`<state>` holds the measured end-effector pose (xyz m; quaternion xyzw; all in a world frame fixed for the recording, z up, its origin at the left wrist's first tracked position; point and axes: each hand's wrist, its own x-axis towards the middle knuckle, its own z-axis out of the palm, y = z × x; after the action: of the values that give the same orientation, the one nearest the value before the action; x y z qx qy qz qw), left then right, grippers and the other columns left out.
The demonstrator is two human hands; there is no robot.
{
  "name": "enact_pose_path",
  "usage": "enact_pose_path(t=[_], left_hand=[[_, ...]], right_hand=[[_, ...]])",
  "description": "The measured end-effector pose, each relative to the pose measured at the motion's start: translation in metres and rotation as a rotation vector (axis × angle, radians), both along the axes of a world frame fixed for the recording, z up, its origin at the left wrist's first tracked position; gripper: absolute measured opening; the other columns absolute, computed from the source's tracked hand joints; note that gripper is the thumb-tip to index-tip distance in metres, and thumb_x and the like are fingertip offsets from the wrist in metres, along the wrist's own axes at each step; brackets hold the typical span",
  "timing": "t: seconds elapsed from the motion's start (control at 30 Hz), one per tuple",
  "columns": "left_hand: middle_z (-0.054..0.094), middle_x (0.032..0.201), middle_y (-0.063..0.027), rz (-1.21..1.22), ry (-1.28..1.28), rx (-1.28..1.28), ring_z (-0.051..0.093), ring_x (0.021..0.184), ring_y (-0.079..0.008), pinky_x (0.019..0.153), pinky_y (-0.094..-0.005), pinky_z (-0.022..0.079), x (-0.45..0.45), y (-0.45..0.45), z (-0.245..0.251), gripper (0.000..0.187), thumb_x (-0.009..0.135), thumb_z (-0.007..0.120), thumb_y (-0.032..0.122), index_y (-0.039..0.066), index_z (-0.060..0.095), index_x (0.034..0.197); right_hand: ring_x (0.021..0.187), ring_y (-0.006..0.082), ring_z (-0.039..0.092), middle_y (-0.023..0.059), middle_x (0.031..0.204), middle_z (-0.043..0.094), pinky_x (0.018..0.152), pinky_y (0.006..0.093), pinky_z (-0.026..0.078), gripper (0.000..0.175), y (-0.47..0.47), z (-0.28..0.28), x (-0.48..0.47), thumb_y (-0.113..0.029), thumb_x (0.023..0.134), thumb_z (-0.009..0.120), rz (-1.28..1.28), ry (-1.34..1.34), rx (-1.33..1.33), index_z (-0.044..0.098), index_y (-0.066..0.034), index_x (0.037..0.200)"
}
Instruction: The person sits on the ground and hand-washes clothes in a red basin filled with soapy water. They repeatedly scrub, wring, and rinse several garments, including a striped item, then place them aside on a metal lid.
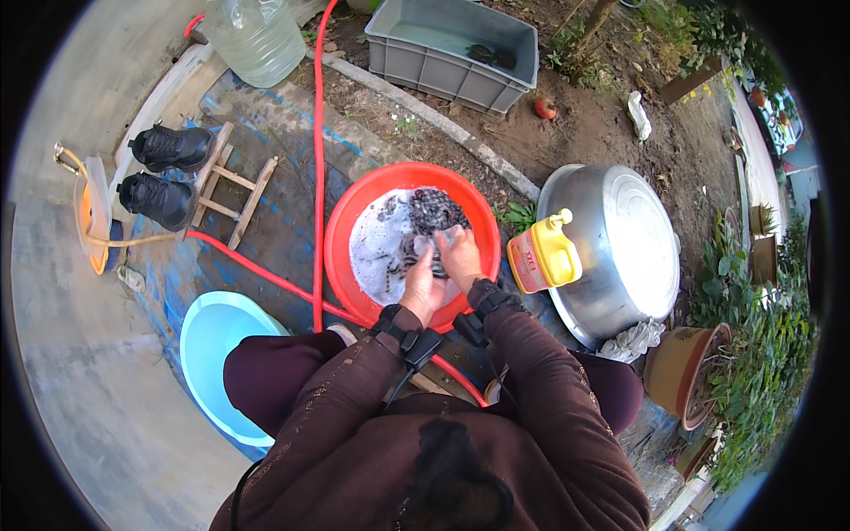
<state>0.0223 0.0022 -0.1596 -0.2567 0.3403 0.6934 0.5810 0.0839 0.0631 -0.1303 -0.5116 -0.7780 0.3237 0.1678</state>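
Before me stands a red plastic basin [337,222] filled with white soapy suds [372,229]. A dark patterned cloth [437,211], black with white, lies soaked in it, part of it under foam. My left hand [424,287] and my right hand [459,253] meet over the basin's near right part, both gripping a bunched part of the cloth between them. Foam covers some of the fingers, which look blurred. Right of the basin sits a yellow detergent jug [543,255] with a pump-like cap, its label bearing writing.
A large metal pot [617,245] lies tipped beside the jug. A light-blue basin [199,345] stands by my left knee. A red hose [319,133] crosses the ground. Black shoes [169,147] rest on a wooden stool [229,189]. A grey water-filled crate [438,70] stands behind.
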Motion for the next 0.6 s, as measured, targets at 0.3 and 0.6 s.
enact_pose_path(t=[0.3,0.6], left_hand=[[0.064,0.111,-0.0048,-0.016,-0.093,0.141,0.06,0.101,-0.0187,0.091,-0.0371,0.049,0.007,-0.001,0.0,0.031,0.098,0.055,0.031,0.008,0.058,0.119],[0.056,0.132,-0.0091,-0.044,-0.21,0.192,0.051,0.122,-0.0257,0.107,-0.0404,0.037,0.008,0.007,-0.004,0.043,0.098,0.053,0.035,0.006,0.051,0.131]], right_hand=[[0.088,0.0438,0.064,0.0286,0.094,0.064,0.074,0.0461,0.052,0.037,-0.008,-0.006,0.002,-0.035,0.092,0.059,-0.192,0.12,-0.067,0.061,0.0013,0.099],[0.08,0.0408,0.067,0.0236,0.082,0.067,0.068,0.0474,0.052,0.034,0.001,0.001,0.006,-0.034,0.092,0.056,-0.166,0.121,-0.287,0.065,-0.0018,0.089]])
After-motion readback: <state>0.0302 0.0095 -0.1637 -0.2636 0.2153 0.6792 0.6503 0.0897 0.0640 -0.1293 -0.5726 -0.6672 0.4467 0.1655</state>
